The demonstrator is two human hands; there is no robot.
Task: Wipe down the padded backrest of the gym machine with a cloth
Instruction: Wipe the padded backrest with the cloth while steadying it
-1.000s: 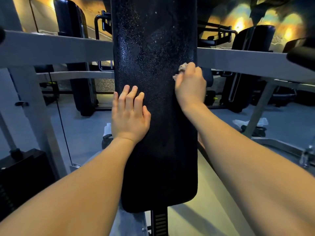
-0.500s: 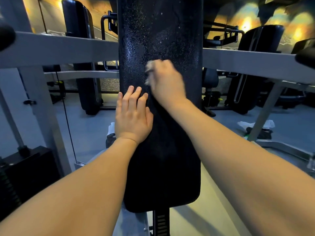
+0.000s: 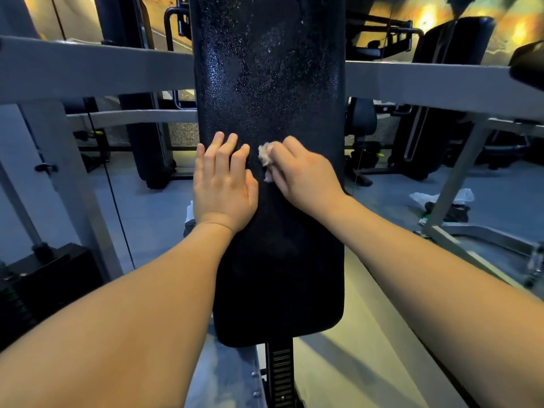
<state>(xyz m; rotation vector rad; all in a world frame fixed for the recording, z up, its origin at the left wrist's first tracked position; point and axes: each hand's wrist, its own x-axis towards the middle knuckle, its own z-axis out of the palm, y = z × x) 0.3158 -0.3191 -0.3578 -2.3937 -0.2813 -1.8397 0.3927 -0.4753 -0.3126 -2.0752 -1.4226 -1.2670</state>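
GYM FLOOR: You are wiping the padded backrest point(image 3: 273, 89) of a gym machine, and the job is looking mid-course. The upper backrest is showing pale speckles, while the lower stretch is reading darker and plainer.

Your right hand point(image 3: 304, 176) is pressing a small, crumpled pale cloth point(image 3: 265, 156) against the middle of the backrest. Its fingers are curling over the cloth, so only a tuft is showing past the fingertips, on the side nearest your other hand.

Your left hand point(image 3: 225, 187) is lying flat on the backrest's left half, fingers straight and slightly spread, holding nothing. Its index finger and thumb are sitting just beside the cloth; whether they are touching it is not clear.

The next move is likely calling for a stroke away from the bracing hand, up toward the speckled area or across to the right edge. It is asking for firm, even pressure, with the left hand steadying the backrest.
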